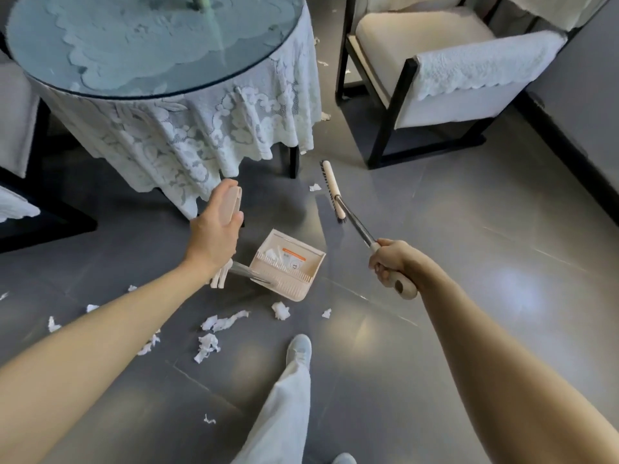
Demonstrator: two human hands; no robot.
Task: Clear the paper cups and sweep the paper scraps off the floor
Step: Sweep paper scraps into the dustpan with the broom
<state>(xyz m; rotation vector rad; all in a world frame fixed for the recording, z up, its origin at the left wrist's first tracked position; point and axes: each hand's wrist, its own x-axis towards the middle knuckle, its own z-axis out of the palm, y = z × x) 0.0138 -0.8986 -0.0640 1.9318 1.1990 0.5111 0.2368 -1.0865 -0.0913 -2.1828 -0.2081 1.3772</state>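
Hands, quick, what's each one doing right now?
Left hand: closed, gripping the dustpan by its handle.
Right hand: closed, gripping the broom by its handle.

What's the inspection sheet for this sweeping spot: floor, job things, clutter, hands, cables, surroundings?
Surface: grey tiled floor, glossy.
Job's things: broom, head low by the table leg; dustpan, some paper inside; paper scraps scattered, mostly lower left.
Clutter: nothing seen beyond the scraps.
Grips: left hand holds the dustpan's handle; right hand grips the broom's handle.
Cables: nothing seen.
Surroundings: round glass-topped table with lace cloth; armchair.
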